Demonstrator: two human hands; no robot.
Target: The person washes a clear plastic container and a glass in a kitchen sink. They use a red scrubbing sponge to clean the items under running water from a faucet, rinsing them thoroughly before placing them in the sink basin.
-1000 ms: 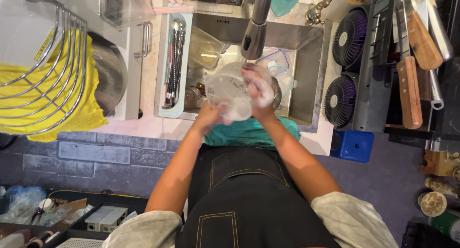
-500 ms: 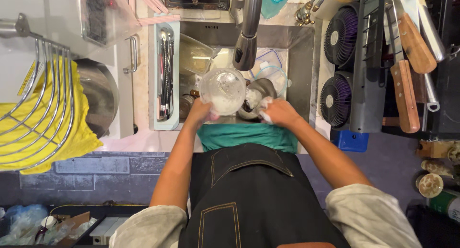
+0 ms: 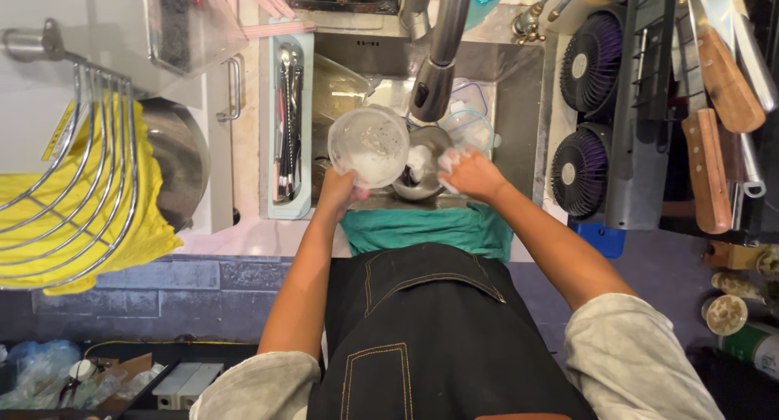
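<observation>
Over the sink [image 3: 519, 103], under the faucet [image 3: 434, 87] | left hand [image 3: 339, 194] fingers clamped on soapy clear round container [image 3: 369, 144], held just above them | right hand [image 3: 471, 175] fingers closed on a sudsy sponge, beside the container | step: scrubbing; next calls for rinsing, steady grip on slippery plastic.

the faucet head [image 3: 432, 91] hangs over the sink [image 3: 519, 87] middle, blocking it from above; clear tubs [image 3: 469, 120] fill the far right corner; a cutlery tray [image 3: 290, 128] lines its left edge.
</observation>
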